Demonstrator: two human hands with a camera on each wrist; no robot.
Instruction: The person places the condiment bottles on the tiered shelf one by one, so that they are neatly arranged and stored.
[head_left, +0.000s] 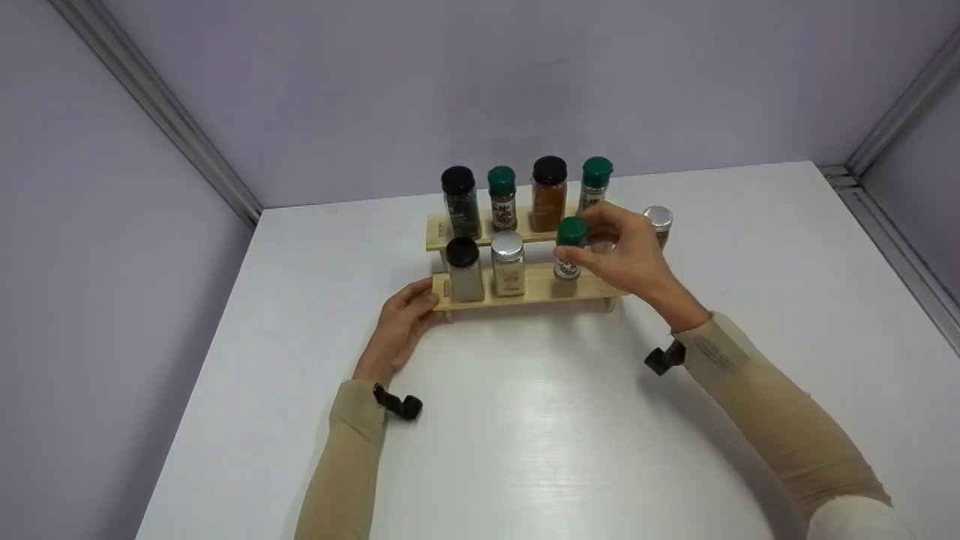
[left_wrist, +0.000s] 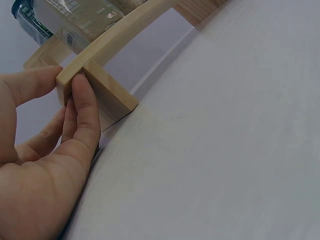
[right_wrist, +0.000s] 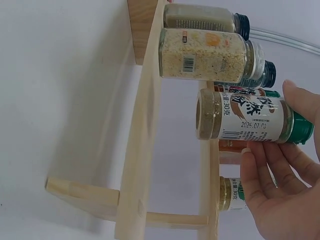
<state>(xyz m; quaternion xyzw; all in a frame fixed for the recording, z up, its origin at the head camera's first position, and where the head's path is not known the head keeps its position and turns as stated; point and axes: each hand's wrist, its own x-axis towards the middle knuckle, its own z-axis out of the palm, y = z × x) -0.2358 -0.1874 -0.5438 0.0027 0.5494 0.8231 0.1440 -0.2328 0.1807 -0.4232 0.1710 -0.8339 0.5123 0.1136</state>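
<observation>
My right hand (head_left: pixel 626 251) grips a small spice jar (right_wrist: pixel 245 116) with a green cap and white label. The right wrist view shows a gap between that jar's base and the lower step of a wooden spice rack (head_left: pixel 540 289). With thumb and fingers, my left hand (left_wrist: pixel 55 135) pinches the left end of that step. On the lower step stand a black-capped jar (head_left: pixel 466 281) and a silver-capped jar (right_wrist: pixel 205 54) of pale grains. Along the upper step are a black-capped dark jar (head_left: pixel 461 206), a green-capped jar (head_left: pixel 502 201), a black-capped orange jar (head_left: pixel 549 199) and another green-capped jar (head_left: pixel 596 176).
Behind my right hand, a silver-capped jar (head_left: pixel 658 219) is partly hidden, to the right of the rack. The white table (head_left: pixel 510 420) extends around the rack. A pale wall (head_left: pixel 480 90) rises behind the table, with metal frame posts (head_left: pixel 165 105) at the sides.
</observation>
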